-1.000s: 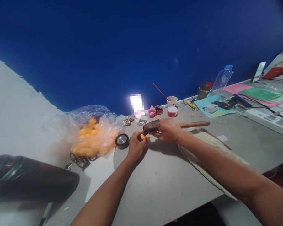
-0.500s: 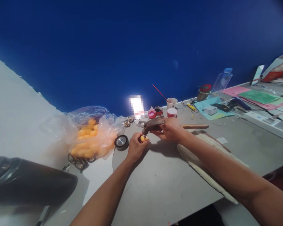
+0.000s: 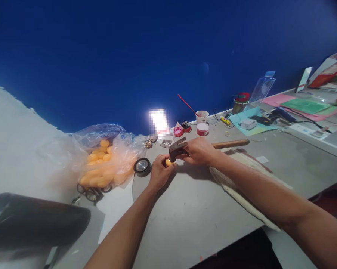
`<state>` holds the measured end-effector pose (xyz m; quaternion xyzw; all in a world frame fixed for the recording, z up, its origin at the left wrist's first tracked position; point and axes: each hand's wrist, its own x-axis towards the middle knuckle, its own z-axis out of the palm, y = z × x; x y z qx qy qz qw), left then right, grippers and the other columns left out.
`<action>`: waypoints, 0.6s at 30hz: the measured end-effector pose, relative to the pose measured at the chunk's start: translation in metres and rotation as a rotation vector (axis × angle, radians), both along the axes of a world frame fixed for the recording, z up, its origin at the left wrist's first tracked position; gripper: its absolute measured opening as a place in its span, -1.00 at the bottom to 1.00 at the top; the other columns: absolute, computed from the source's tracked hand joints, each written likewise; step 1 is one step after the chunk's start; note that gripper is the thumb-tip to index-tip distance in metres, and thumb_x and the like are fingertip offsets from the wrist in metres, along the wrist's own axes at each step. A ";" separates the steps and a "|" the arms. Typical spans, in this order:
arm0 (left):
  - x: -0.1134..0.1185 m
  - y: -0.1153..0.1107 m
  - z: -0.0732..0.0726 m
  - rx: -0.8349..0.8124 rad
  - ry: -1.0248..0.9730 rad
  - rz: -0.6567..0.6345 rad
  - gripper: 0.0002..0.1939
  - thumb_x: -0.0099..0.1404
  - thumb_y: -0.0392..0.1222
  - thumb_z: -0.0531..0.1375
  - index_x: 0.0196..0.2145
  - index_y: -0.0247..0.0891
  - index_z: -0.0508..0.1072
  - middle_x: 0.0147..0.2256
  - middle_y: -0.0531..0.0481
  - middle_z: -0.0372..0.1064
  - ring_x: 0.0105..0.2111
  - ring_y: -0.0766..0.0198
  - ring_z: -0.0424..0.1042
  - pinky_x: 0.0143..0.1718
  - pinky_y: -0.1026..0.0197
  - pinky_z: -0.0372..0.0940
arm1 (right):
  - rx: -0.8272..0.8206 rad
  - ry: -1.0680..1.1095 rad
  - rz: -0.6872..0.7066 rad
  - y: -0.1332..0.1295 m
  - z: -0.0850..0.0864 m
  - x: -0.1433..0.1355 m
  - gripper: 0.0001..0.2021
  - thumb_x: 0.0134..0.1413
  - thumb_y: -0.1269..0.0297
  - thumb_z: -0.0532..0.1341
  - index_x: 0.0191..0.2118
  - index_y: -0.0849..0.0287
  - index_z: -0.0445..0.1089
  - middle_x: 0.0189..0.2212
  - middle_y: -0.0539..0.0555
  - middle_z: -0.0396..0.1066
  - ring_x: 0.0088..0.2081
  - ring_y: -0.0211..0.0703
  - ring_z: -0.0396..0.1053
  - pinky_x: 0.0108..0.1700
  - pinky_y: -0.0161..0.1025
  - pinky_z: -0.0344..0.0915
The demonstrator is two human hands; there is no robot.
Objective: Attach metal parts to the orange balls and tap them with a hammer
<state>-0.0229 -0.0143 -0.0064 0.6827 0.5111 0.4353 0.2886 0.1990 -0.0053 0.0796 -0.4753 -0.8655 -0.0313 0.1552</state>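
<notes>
My left hand (image 3: pixel 160 171) is closed around a small orange ball (image 3: pixel 169 162) on the grey table (image 3: pixel 191 220); its fingers cover part of it. A claw hammer (image 3: pixel 230 144) with a wooden handle is in my right hand (image 3: pixel 200 150), which grips it close to the head. The hammer's striking face is right at the top of the ball, and whether they touch I cannot tell. Left of my left hand lies a round black-rimmed disc (image 3: pixel 142 166) with a shiny metal centre.
A clear plastic bag (image 3: pixel 109 130) of orange balls (image 3: pixel 99 155) lies left, with eyeglasses (image 3: pixel 91 194) below it. Small tins (image 3: pixel 148 143), red tubs (image 3: pixel 202 129) and a paper cup (image 3: pixel 202 116) line the back. A pale cloth (image 3: pixel 241 198) lies under my right forearm; a power strip (image 3: pixel 305 136) is right.
The hammer head has come down onto or right over the ball and tilted, its claw end rising. My left hand keeps hold of the ball. The whole view has shifted slightly.
</notes>
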 end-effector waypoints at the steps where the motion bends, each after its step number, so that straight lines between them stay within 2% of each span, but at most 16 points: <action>1: 0.000 0.000 0.000 -0.004 -0.004 -0.006 -0.82 0.18 -0.21 0.38 -0.22 -0.21 0.64 -0.32 0.03 0.49 -0.30 0.22 0.46 -0.21 0.18 0.34 | 0.004 -0.006 -0.003 0.001 -0.001 0.000 -0.64 0.33 -0.03 0.26 -0.18 0.15 0.68 -0.32 0.19 0.65 -0.36 -0.05 0.48 -0.34 -0.17 0.08; 5: -0.001 -0.001 0.002 -0.013 0.001 -0.009 -0.80 0.17 -0.20 0.40 -0.21 -0.22 0.62 -0.31 0.04 0.49 -0.31 0.24 0.44 -0.24 0.21 0.31 | 0.103 0.058 -0.020 0.002 -0.003 0.001 -0.58 0.35 -0.07 0.23 -0.11 0.18 0.66 -0.28 0.22 0.66 -0.32 -0.02 0.50 -0.32 -0.17 0.09; 11: 0.001 -0.001 0.005 0.003 0.002 -0.057 -0.94 0.18 -0.22 0.36 -0.34 -0.21 0.62 -0.37 0.07 0.42 -0.40 0.30 0.36 -0.31 0.24 0.25 | 0.018 -0.024 -0.024 -0.001 0.001 -0.001 -0.64 0.30 -0.02 0.29 -0.23 0.18 0.67 -0.36 0.19 0.64 -0.40 -0.07 0.45 -0.36 -0.17 0.02; 15: 0.001 -0.002 0.005 0.028 -0.023 -0.086 -0.93 0.17 -0.21 0.38 -0.34 -0.20 0.64 -0.35 0.06 0.42 -0.39 0.30 0.35 -0.32 0.23 0.23 | 0.082 0.060 -0.030 0.000 0.002 0.001 -0.62 0.34 -0.03 0.25 -0.10 0.18 0.66 -0.28 0.21 0.65 -0.35 -0.06 0.47 -0.32 -0.17 0.08; 18: 0.001 -0.004 0.005 0.008 -0.027 -0.087 -0.95 0.18 -0.20 0.37 -0.42 -0.21 0.60 -0.39 0.07 0.37 -0.41 0.31 0.32 -0.35 0.23 0.20 | 0.021 0.036 0.004 0.001 0.001 0.001 -0.64 0.32 -0.03 0.27 -0.14 0.15 0.66 -0.34 0.18 0.63 -0.38 -0.07 0.45 -0.33 -0.18 0.06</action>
